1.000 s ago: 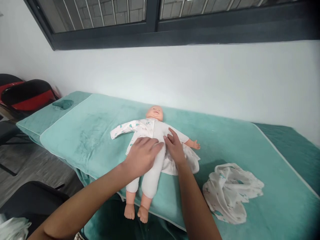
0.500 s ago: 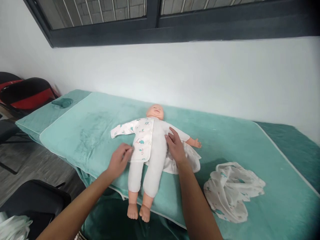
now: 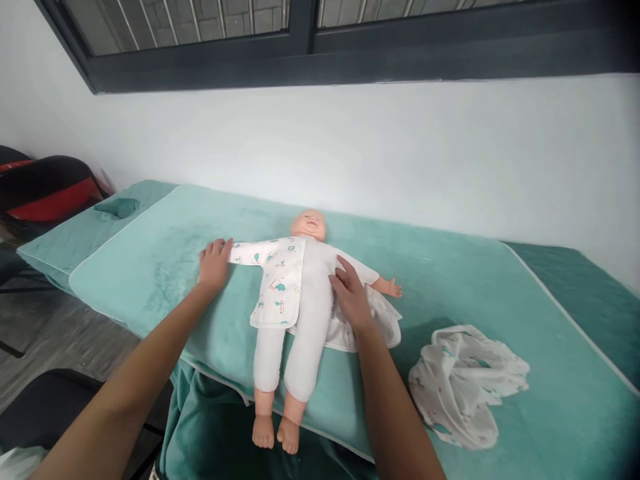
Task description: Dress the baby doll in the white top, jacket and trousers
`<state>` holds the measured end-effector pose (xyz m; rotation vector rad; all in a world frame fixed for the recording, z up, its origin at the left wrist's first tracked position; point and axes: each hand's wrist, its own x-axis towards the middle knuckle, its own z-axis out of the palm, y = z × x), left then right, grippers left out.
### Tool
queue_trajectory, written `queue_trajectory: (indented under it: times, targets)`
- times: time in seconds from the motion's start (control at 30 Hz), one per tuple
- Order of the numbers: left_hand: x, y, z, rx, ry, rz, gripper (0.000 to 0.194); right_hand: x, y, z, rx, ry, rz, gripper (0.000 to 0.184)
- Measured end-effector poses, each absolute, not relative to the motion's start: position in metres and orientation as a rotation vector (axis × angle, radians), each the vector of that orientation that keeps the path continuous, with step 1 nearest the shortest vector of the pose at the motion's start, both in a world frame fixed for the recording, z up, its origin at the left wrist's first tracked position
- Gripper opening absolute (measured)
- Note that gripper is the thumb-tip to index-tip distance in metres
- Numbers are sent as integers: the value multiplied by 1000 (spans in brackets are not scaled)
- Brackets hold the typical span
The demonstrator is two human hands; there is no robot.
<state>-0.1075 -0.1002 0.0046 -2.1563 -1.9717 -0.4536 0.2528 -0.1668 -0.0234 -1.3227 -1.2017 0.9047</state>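
Note:
A baby doll [image 3: 317,287] in white padded clothing lies on its back on the green-covered bed. A white baby shirt with green and pink prints [image 3: 281,283] covers the left half of its body in view, that sleeve [image 3: 250,253] stretched out sideways. My left hand [image 3: 215,265] has its fingers closed at the sleeve's cuff, which they partly hide. At the doll's other side is my right hand [image 3: 353,293], fingers apart, beside the torso and under the bare-handed arm. The rest of the shirt [image 3: 383,317] spreads beneath that arm, inside out.
A crumpled white printed cloth [image 3: 467,387] lies on the green bed cover [image 3: 555,373] to the right. Black and red chairs [image 3: 55,190] stand at the far left, a dark chair [image 3: 45,407] at the near left. Behind the bed are a white wall and a dark window frame.
My left hand has moved from the shirt's lower edge up and left to the sleeve cuff. The sleeve now lies straighter and the shirt's hem flares left. My right hand has barely moved.

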Motion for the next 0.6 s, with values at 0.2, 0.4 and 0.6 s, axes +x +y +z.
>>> queue_trajectory:
  times: [0.2,0.4,0.6]
  targets:
    - [-126,-105,-10,-1923,-2154,-969,63,252,-170,-14,-1344,-1105,854,54]
    - [-134,-100,-16,-1725,-2308,-1292,54,304,-177,-6,-1602,-915,288,34]
    - [-133,-95,-20,-1749,-2302,-1328,45,352,-173,-9,-2008,-1324,112,47]
